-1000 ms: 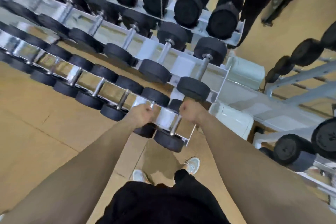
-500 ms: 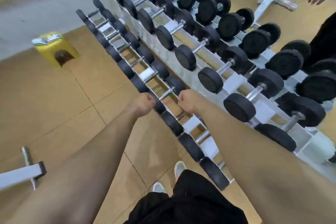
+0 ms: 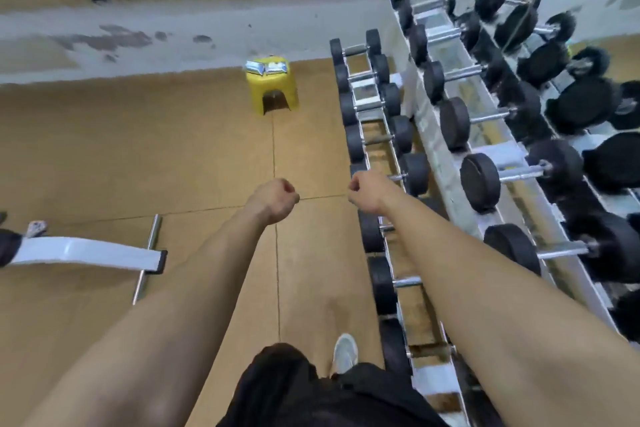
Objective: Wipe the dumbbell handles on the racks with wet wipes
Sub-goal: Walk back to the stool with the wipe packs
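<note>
Left grip (image 3: 275, 199) and right grip (image 3: 369, 192), frame centre, are both curled into fists with no wipe showing. Dumbbells (image 3: 407, 282) line the rack (image 3: 436, 135) at right. Packets (image 3: 266, 66), likely wipes, sit on the stool (image 3: 273, 90), upper centre. Risk: with no wipe fetched, the handles stay dirty.

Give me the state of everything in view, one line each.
left grip: curled fist, nothing visible inside.
right grip: curled fist, nothing visible inside.
dumbbells: resting on the racks.
yellow stool: upright on floor.
packets: lying on the stool.
</note>
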{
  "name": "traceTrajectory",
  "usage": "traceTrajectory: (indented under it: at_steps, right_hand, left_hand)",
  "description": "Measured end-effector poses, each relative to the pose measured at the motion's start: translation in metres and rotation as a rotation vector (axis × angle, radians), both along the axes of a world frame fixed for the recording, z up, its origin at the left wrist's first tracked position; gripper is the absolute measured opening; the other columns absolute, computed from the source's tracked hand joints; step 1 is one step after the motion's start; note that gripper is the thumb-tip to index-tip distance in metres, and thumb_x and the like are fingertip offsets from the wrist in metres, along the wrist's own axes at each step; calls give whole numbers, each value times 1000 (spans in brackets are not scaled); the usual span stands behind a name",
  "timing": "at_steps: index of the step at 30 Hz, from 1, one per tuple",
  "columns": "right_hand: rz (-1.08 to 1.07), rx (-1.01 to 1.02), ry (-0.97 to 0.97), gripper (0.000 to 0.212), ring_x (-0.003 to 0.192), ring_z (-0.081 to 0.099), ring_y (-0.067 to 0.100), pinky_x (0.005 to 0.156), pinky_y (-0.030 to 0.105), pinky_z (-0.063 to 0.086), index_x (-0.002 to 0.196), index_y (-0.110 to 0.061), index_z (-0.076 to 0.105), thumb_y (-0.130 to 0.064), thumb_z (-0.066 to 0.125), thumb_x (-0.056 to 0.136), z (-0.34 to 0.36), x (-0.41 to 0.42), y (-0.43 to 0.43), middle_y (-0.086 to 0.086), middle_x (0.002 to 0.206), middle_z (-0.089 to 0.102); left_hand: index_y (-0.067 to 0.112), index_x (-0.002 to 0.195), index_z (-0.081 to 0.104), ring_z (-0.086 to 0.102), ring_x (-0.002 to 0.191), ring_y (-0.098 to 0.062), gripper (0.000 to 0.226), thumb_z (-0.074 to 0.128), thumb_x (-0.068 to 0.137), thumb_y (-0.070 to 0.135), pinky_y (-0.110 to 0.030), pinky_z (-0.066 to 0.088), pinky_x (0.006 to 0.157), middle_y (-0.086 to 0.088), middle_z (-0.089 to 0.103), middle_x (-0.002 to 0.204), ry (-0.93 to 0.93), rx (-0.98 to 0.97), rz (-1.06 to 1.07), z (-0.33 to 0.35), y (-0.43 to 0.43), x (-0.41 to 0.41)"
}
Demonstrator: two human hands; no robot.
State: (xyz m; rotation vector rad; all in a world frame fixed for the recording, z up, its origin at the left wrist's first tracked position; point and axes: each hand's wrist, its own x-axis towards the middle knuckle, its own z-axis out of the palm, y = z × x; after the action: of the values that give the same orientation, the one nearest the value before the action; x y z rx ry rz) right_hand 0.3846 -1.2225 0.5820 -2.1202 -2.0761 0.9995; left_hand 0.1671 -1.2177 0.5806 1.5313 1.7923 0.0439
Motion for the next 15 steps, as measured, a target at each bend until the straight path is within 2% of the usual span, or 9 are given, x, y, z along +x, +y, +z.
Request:
traceTrajectory:
  at_steps: [3,5,8,11,15]
  right_hand:
    - [52,4,3,27,104,63,32,92,40,54,112,-3,69,-18,57,93,10,-6,70,17,113,67]
    - [86,2,7,26,102,63,28,92,39,54,115,-8,68,-19,56,95,13,-12,115,12,113,66]
    - [142,10,0,23,100,63,27,93,42,56,112,-9,69,-18,56,95,12,-25,185,10,112,66]
    - [179,35,-11,18,97,63,27,89,39,56,105,-10,70,-19,58,95,9,-40,258,11,113,64]
    - [209,41,-16,20,99,63,27,88,37,55,108,-10,71,-22,59,96,12,-66,362,10,113,63]
  left_hand:
    - [11,116,68,61,112,-28,26,56,98,25,-34,48,97,-10,69,119,-19,2,78,8,44,-11]
    - [9,121,66,61,113,-29,29,55,100,25,-35,49,99,-10,68,121,-44,-4,134,11,75,-20]
    - [8,124,64,63,113,-33,30,55,101,26,-41,51,100,-14,67,123,-91,-2,233,11,132,-39]
    - [6,126,63,62,115,-32,31,53,103,24,-40,51,97,-15,66,123,-121,5,281,10,198,-56]
    - [8,129,63,62,117,-31,34,54,103,27,-40,51,97,-12,66,126,-117,-9,301,5,298,-81]
